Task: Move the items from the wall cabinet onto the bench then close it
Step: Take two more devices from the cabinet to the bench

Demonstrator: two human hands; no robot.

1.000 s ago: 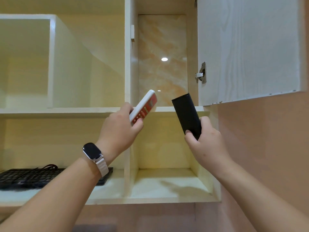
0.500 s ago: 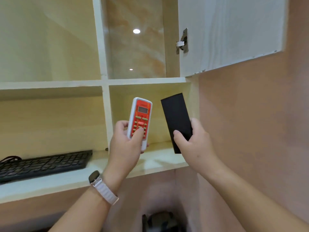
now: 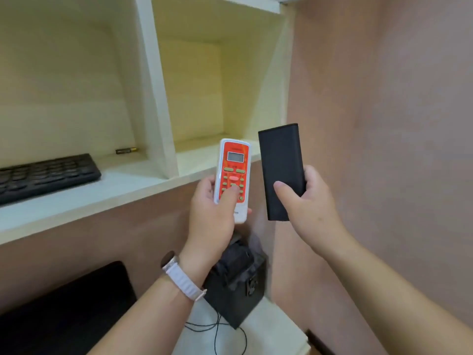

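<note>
My left hand [image 3: 213,221] grips a white and red remote control [image 3: 234,172] upright, thumb on its buttons. Beside it, my right hand [image 3: 307,208] holds a flat black power bank [image 3: 280,162] by its lower half. Both items are out in front of the cream cabinet's bottom shelf [image 3: 122,185], below its right compartment [image 3: 217,85]. A black keyboard [image 3: 46,175] lies on the shelf's left part, with a small battery [image 3: 126,150] behind it. The cabinet door is out of frame.
Below my hands a white bench top [image 3: 271,326] carries a black boxy device [image 3: 238,278] with thin cables [image 3: 217,329]. A dark flat object [image 3: 66,311] fills the lower left. A pinkish wall [image 3: 384,98] closes the right side.
The view has tilted down, and both hands have come lower and out of the cabinet with the remote control and power bank. The bench and black device now show.
</note>
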